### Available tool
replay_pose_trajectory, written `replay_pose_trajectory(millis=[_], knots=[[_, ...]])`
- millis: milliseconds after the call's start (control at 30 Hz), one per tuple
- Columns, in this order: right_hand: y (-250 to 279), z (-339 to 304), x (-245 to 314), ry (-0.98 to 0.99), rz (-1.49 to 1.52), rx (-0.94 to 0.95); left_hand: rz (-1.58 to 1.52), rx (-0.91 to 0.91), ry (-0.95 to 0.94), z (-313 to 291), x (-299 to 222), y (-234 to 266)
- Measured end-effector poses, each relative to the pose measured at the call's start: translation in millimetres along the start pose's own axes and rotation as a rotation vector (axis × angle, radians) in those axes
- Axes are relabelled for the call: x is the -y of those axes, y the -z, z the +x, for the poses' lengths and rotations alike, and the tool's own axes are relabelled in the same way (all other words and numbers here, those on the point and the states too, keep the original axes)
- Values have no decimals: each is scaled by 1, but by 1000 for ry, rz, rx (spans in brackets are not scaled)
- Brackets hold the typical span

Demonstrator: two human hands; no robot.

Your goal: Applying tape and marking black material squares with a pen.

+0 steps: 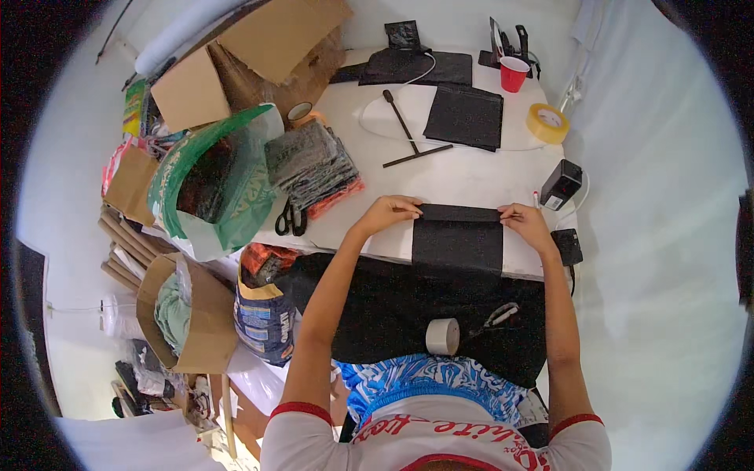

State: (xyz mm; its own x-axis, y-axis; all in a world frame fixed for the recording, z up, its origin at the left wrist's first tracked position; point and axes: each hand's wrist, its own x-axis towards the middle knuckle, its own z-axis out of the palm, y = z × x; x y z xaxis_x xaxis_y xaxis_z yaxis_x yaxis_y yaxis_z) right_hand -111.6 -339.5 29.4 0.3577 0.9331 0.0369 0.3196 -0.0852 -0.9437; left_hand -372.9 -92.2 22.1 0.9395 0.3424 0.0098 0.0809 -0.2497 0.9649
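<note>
White work table (471,177): bore the rectangular black fabric piece (457,239), lying flat at its near edge, top hem folded over. My left hand (387,214) and right hand (525,222) each pinched a corner of that fold. Risk, in my judgement: uneven pull would skew the fold.

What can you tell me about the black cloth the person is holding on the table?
The black cloth is a flat, dark rectangle of fabric lying on the white table, near its front edge. Its top edge looks folded over into a narrow band. The left hand pinches the top left corner, and the right hand the top right.
</note>
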Motion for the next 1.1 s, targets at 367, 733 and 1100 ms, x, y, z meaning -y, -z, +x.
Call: replay_pose_trajectory(millis=[367,733,1100], knots=[[-7,-2,-7,144,-197,-57,45,-25,-45,-3,1,-2],[-19,-17,10,178,-392,-87,154,-4,-105,-12,3,0],[-27,-22,17,230,-656,-108,327,-107,-200,-17,3,-4]])
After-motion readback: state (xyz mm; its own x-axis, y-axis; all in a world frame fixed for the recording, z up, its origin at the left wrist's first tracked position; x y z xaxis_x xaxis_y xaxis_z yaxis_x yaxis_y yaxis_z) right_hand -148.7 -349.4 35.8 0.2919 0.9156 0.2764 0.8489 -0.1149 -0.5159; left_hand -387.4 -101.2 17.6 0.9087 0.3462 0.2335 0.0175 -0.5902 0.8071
